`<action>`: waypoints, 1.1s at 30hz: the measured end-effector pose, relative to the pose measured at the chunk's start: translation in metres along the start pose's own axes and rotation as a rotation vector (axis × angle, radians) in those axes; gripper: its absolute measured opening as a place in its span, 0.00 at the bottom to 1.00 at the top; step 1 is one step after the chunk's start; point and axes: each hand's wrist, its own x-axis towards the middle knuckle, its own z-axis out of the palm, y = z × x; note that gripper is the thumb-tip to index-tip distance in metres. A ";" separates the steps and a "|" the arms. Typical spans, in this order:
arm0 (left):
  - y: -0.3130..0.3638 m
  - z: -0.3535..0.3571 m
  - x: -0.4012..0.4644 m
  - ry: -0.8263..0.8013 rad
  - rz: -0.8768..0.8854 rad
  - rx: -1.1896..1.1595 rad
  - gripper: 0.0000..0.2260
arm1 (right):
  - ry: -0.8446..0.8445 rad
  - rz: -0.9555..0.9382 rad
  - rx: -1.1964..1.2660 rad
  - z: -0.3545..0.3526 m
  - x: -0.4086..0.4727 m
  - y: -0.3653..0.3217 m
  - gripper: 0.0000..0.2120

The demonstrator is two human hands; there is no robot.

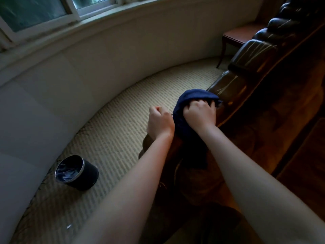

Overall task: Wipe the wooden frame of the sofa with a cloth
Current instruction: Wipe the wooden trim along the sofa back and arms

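A dark blue cloth (190, 103) is bunched over the near end of the sofa's carved wooden frame (233, 110), which runs up and away to the right below dark leather cushions (255, 51). My right hand (199, 115) grips the cloth with curled fingers and holds it against the wood. Just to its left, my left hand (159, 122) is curled into a loose fist; whether it pinches the cloth's edge is hidden.
A black round bin (77, 172) with a liner stands on the striped carpet (114, 138) at lower left. A pale curved wall (70, 76) and a window (35, 11) lie beyond. A wooden chair (237, 36) stands at the far right behind the sofa.
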 end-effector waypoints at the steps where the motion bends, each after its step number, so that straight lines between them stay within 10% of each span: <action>1: 0.000 0.002 0.000 0.026 -0.009 0.026 0.12 | -0.044 0.036 0.002 -0.002 0.015 0.002 0.18; 6: -0.001 0.007 0.001 0.025 0.013 0.198 0.13 | -0.268 0.128 -0.032 -0.006 0.064 -0.001 0.19; 13: -0.005 0.000 -0.002 0.110 -0.066 0.009 0.10 | -0.270 -0.354 -0.080 0.013 0.028 -0.029 0.20; 25: -0.003 0.007 0.005 0.086 -0.064 0.115 0.11 | -0.725 0.006 -0.122 -0.005 0.094 -0.015 0.19; 29: -0.003 0.003 0.001 0.136 -0.073 0.008 0.11 | -0.497 -0.370 -0.221 0.011 0.050 -0.044 0.23; 33: -0.006 0.002 0.000 0.137 -0.033 -0.035 0.08 | -0.449 -0.318 -0.172 0.016 0.070 -0.025 0.24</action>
